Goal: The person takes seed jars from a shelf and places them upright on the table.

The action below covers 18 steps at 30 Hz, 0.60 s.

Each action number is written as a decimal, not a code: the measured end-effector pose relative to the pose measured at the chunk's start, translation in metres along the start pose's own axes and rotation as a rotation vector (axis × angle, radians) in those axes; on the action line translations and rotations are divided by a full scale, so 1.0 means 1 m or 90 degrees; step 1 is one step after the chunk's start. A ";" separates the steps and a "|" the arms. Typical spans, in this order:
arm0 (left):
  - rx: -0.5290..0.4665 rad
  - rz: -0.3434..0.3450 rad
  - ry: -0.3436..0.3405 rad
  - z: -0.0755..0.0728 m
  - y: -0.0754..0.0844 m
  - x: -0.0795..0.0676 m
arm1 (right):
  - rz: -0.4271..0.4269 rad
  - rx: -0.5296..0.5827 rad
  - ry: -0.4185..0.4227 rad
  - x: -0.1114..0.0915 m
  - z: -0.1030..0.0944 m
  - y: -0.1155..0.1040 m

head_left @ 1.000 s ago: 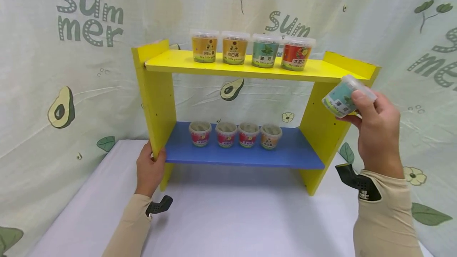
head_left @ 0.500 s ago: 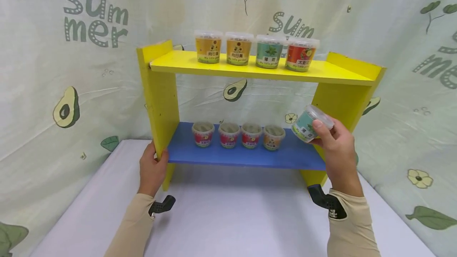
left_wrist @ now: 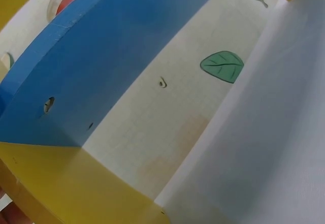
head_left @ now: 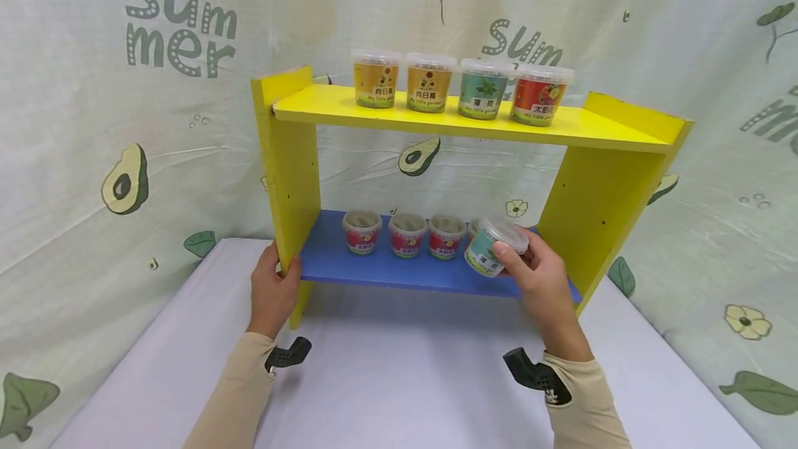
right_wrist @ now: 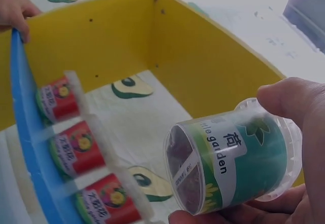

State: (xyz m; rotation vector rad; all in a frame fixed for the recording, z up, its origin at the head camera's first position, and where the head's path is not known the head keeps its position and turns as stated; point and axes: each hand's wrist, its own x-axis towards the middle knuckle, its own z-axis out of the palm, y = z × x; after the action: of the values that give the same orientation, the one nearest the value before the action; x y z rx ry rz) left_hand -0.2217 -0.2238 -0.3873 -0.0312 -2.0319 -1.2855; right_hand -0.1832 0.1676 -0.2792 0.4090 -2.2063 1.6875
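Observation:
My right hand (head_left: 542, 283) pinches a teal plastic cup (head_left: 488, 252) with a clear lid. The cup is tilted, in front of the right part of the blue lower shelf (head_left: 374, 271); it covers most of an orange cup behind it. In the right wrist view the teal cup (right_wrist: 244, 158) lies between thumb and fingers. With my left hand (head_left: 274, 289) I grip the yellow left side panel (head_left: 280, 179) at the blue shelf's height. Three red cups stand in a row on that shelf, the nearest red cup (head_left: 446, 238) just left of the teal one.
On the yellow top shelf (head_left: 436, 120) stand two yellow-orange cups, a teal cup (head_left: 483, 91) and a red cup (head_left: 539, 97). The yellow right side panel (head_left: 598, 192) rises beside my right hand. A white tabletop (head_left: 399, 366) lies below, with a printed cloth (head_left: 187, 123) behind.
My right hand has carried the teal cup from outside the right panel leftward and down to the blue shelf. The left hand keeps its grip on the panel.

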 end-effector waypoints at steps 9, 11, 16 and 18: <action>-0.002 -0.002 0.006 -0.006 0.000 0.002 | -0.038 -0.001 -0.088 -0.004 0.037 0.013; 0.001 0.001 0.003 -0.005 -0.001 0.003 | -0.040 0.003 -0.105 -0.005 0.046 0.016; 0.001 0.027 -0.011 -0.001 -0.002 0.002 | -0.035 -0.006 -0.138 -0.009 0.062 0.024; -0.003 0.041 -0.009 -0.001 -0.001 0.003 | -0.043 0.010 -0.153 -0.009 0.069 0.027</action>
State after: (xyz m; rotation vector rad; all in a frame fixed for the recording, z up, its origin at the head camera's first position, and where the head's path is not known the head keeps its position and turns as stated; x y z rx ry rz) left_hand -0.2237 -0.2257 -0.3857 -0.1079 -2.0236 -1.2540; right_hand -0.1924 0.1079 -0.3235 0.7158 -2.3162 1.6978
